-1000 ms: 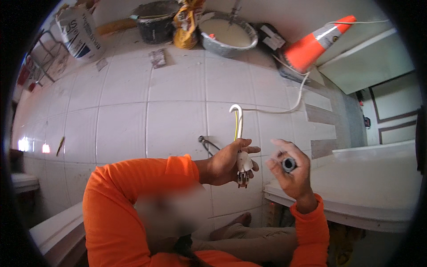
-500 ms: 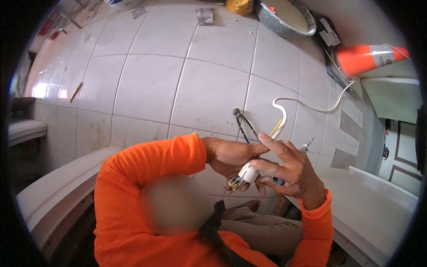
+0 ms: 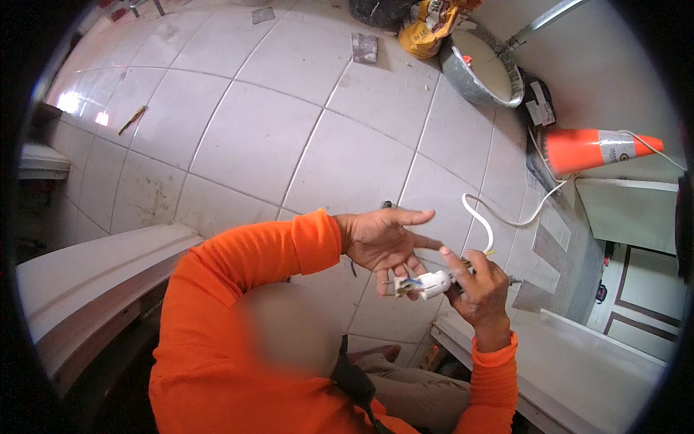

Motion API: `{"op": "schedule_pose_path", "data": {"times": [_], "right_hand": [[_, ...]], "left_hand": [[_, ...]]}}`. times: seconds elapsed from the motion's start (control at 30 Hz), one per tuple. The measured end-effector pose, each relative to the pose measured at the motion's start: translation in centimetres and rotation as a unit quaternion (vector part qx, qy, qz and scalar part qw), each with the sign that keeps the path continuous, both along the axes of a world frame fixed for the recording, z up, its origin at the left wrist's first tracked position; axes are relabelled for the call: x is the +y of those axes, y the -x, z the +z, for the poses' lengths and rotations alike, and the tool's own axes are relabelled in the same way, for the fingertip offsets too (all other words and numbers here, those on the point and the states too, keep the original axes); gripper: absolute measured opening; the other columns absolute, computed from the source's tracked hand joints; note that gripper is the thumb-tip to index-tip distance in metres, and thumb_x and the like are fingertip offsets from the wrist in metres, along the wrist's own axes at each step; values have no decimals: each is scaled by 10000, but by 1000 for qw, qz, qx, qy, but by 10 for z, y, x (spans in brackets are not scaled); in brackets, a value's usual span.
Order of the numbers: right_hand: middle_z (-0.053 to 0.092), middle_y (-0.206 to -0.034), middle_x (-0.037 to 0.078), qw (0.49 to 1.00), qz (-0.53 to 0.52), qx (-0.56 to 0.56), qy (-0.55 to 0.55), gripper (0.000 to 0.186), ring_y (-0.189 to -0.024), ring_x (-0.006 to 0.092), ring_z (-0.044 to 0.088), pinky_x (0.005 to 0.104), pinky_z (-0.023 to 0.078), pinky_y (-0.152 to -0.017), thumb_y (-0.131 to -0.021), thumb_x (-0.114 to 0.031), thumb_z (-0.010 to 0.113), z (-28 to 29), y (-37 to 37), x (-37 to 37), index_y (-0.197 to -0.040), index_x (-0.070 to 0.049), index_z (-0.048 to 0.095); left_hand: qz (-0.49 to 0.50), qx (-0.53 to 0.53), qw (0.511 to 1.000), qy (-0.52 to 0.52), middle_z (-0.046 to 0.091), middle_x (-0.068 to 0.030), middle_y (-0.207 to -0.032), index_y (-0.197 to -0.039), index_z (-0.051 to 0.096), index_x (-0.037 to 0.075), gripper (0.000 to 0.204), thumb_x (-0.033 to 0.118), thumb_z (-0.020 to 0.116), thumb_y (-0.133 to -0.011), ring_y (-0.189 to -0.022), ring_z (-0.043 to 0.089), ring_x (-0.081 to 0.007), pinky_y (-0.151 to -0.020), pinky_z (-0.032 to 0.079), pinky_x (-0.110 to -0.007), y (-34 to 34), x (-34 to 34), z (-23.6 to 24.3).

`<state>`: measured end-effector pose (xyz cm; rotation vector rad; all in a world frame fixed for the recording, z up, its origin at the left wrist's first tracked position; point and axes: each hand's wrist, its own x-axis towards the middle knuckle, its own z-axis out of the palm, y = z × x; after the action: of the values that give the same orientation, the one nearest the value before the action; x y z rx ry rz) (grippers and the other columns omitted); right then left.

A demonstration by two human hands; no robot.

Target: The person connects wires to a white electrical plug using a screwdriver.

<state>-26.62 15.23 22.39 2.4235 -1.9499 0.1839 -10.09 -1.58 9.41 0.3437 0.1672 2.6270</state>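
My left hand (image 3: 390, 242) is open, palm up, fingers spread, its fingertips beside a white electric plug (image 3: 430, 285) with metal pins and exposed wires. My right hand (image 3: 477, 293) is closed around the plug's cord end, along with a slim tool (image 3: 513, 281) whose metal tip pokes out past my fingers; most of the tool is hidden. A white cable (image 3: 478, 217) loops away over the floor from the plug toward an orange cone.
Tiled floor (image 3: 253, 145), with a grey basin (image 3: 470, 83) of pale liquid, yellow sack (image 3: 426, 32), dark bucket (image 3: 372, 11) and toppled orange cone (image 3: 571, 152) along the back. White ledges (image 3: 94, 267) flank me on left and right (image 3: 564, 347). A dark tool lies behind my left hand.
The plug was in my left hand; my right hand has come across and now holds it, while my left fingers have spread away. The view has also shifted.
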Motion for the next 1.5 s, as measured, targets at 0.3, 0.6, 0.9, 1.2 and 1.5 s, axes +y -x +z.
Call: {"op": "schedule_pose_path", "data": {"times": [0.3,0.6,0.9,1.2,1.5], "right_hand": [[701,-909,127,967,-238,-68,62,313,-724,308,705,391,544,-618,-767,-78,760,38,-13,-7,-1076,-60,708],[691,-761,110,867,-384,-314,-42,168,-700,261,675,381,502,-646,-873,-107,642,40,-21,-14,-986,11,680],[607,-689,101,508,-400,-758,-83,317,-415,128,497,265,394,-357,-1015,-328,571,-26,-91,-43,-1037,-14,605],[679,-844,104,689,-363,-627,-22,860,-459,75,514,219,391,-380,-955,-339,685,-57,-83,-51,-1524,85,199],[588,-906,52,540,-429,-718,90,524,-633,125,548,273,458,-526,-960,-188,657,-37,-57,-48,-1399,15,455]], "left_hand": [[253,147,948,129,400,-160,-1540,-1585,208,149,1037,27,832,-766,-1318,512,-296,-1050,511,-418,-2,-7,27],[562,163,752,303,463,-126,-1485,-1513,373,50,562,194,582,-1011,-1352,447,-219,-1132,396,-399,19,30,66],[471,1,826,309,609,-130,-1271,-1353,487,2,479,382,364,-1088,-1133,590,-184,-972,495,-343,2,1,41],[457,-34,885,76,603,-149,-1273,-1259,539,104,447,439,304,-1079,-1191,605,-313,-1029,487,-503,-12,-19,1],[410,-86,907,-47,609,-52,-1219,-1192,556,170,398,495,368,-1058,-974,618,-211,-827,499,-410,-8,-19,1]]}}
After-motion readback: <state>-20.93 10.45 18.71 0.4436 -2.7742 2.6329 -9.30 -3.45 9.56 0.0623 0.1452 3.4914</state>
